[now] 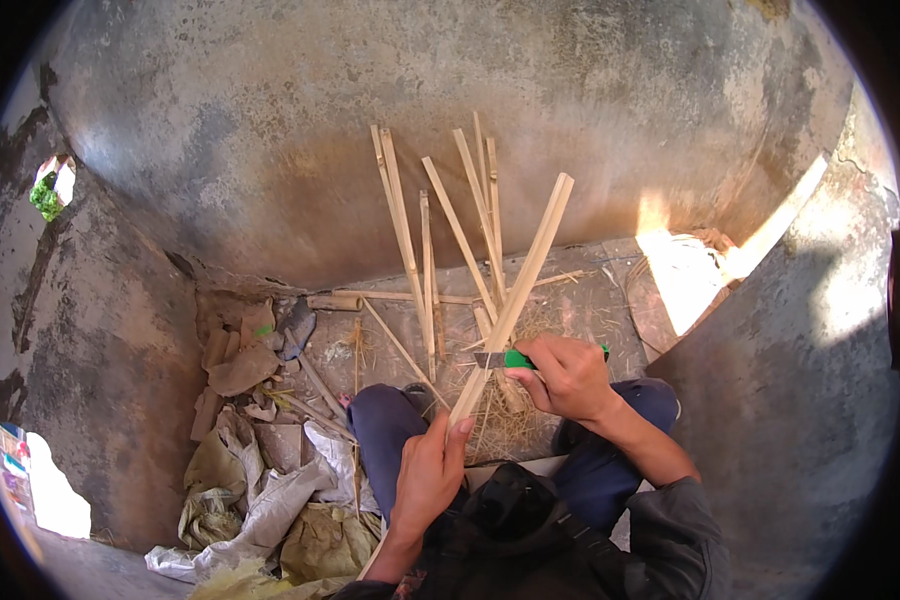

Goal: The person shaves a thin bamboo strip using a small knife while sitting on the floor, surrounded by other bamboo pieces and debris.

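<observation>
A long pale bamboo strip (532,268) slants up and to the right in front of me. My left hand (430,472) is closed around its lower end, thumb along the side. My right hand (570,375) is wrapped around a green-handled utility knife (516,358), whose blade points left and lies across the lower part of the strip. Beyond my hands, several other bamboo strips (400,215) lean against the far wall. Thin shavings (515,425) are scattered on the floor between my legs.
A curved, stained concrete wall (290,130) rises ahead and around both sides. Crumpled sacks (275,510) and broken brown pieces (240,370) lie at the left. A bamboo piece (335,302) rests along the wall's foot. Bright sunlight (685,280) falls at the right.
</observation>
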The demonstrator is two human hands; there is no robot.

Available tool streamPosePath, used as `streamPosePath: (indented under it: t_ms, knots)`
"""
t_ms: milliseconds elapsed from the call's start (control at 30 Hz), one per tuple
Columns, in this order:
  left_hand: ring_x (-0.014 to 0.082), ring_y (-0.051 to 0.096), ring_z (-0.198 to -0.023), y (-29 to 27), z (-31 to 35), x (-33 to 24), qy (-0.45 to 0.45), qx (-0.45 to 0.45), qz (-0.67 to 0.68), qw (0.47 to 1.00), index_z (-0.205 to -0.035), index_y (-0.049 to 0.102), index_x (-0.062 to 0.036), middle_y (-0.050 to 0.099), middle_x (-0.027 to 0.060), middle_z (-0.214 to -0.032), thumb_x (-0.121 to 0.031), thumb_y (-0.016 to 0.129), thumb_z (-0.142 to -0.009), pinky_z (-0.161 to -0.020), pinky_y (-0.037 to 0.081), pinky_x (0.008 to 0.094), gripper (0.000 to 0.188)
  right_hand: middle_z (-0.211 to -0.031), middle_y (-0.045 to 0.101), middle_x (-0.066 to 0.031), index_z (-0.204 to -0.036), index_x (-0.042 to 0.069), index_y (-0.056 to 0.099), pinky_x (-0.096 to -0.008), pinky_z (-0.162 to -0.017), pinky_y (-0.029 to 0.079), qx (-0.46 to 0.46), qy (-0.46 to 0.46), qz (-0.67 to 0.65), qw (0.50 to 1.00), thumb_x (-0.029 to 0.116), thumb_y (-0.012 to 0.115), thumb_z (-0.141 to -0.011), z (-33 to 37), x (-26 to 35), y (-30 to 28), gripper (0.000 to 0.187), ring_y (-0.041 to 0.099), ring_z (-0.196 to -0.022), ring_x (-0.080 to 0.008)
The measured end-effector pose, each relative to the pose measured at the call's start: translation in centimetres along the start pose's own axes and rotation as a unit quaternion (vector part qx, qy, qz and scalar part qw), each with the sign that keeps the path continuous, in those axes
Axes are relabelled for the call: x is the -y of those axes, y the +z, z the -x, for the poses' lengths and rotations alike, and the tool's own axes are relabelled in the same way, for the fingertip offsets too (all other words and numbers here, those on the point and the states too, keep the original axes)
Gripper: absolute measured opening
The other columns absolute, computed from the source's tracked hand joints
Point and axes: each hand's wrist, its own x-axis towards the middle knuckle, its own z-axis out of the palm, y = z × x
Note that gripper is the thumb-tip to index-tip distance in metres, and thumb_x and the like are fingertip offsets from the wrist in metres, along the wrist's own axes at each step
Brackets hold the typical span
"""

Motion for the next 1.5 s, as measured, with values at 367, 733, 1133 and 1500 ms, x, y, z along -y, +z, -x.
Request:
streamPosePath:
  t_ms: [367,733,1133,1500]
  knots:
    - [0.0468,0.064,-0.061,-0.3,2.2,1.8,-0.049,0.014,-0.004,0.999,-0.103,0.063,0.0014,0.058,0.0217,-0.064,-0.029,0.057,-0.117,-0.058,0.046,0.0488,0.034,-0.092,0.075,-0.0145,-0.112,0.004,0.072,-0.0418,-0.063,0.056,-0.029,0.102,-0.001,0.994,0.028,0.074,-0.105,-2.7,-6.0,-1.3,0.025,0.074,-0.074,-0.0360]
    - [0.0335,0.065,-0.062,-1.2,4.4,5.4,-0.086,0.045,0.012,0.995,-0.103,0.065,0.0012,0.066,0.0179,-0.072,-0.033,0.062,-0.115,-0.063,0.050,0.0435,0.036,-0.083,0.071,-0.0197,-0.117,-0.001,0.071,-0.0464,-0.065,0.051,-0.038,0.314,0.027,0.948,0.034,0.061,-0.113,-3.8,-15.1,-3.3,0.036,0.070,-0.069,-0.0365]
    - [0.0406,0.064,-0.064,0.5,-0.2,2.9,-0.027,0.043,0.020,0.999,-0.112,0.060,0.0025,0.063,0.0228,-0.073,-0.036,0.061,-0.116,-0.063,0.047,0.0471,0.039,-0.088,0.073,-0.0089,-0.112,0.008,0.072,-0.0400,-0.059,0.056,0.075,0.046,-0.092,0.992,0.032,0.077,-0.102,2.2,0.1,3.1,0.026,0.074,-0.071,-0.0302]
    - [0.0524,0.065,-0.075,1.3,-0.7,1.5,-0.015,0.014,0.014,1.000,-0.109,0.060,0.0027,0.064,0.0276,-0.076,-0.033,0.055,-0.118,-0.065,0.047,0.0534,0.037,-0.082,0.071,-0.0055,-0.106,0.009,0.074,-0.0372,-0.054,0.055,0.041,0.010,-0.061,0.997,0.036,0.081,-0.098,2.4,1.1,3.2,0.029,0.073,-0.064,-0.0255]
